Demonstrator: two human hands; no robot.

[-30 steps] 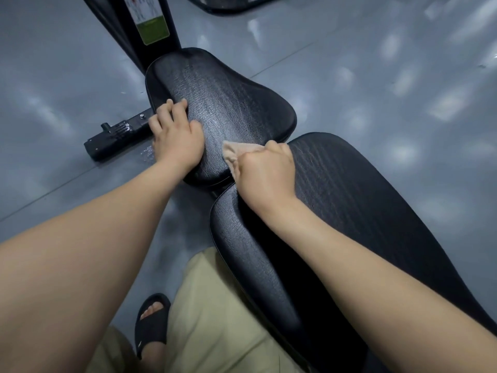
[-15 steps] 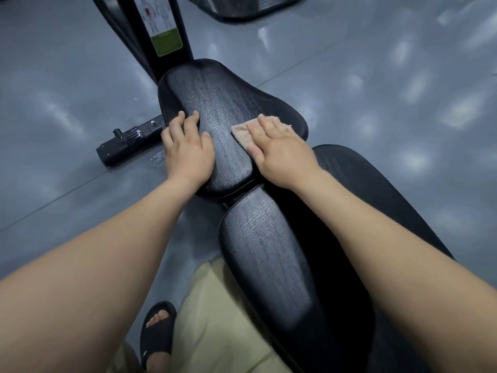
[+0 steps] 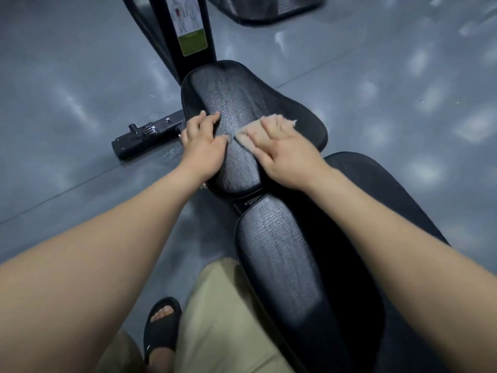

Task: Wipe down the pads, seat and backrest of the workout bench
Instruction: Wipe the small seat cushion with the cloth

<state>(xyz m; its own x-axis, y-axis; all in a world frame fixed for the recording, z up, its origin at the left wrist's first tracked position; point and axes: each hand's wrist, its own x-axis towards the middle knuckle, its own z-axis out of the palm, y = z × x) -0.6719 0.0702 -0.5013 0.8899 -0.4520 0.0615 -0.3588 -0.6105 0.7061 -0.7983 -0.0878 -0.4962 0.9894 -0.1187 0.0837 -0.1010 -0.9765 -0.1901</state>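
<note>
Cloth (image 3: 271, 126) lies flat on the seat (image 3: 242, 95) at frame centre, pressed under the right hand (image 3: 291, 161), its fingers straight and slightly apart. Left hand (image 3: 204, 150) rests on the seat's left edge, fingers straight and together. Backrest (image 3: 282, 262) fills the lower right.

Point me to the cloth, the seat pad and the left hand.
cloth (image 3: 286, 122): head view, frayed far corner.
seat pad (image 3: 242, 98): head view, bare textured top.
left hand (image 3: 204, 149): head view, back of the hand.
</note>
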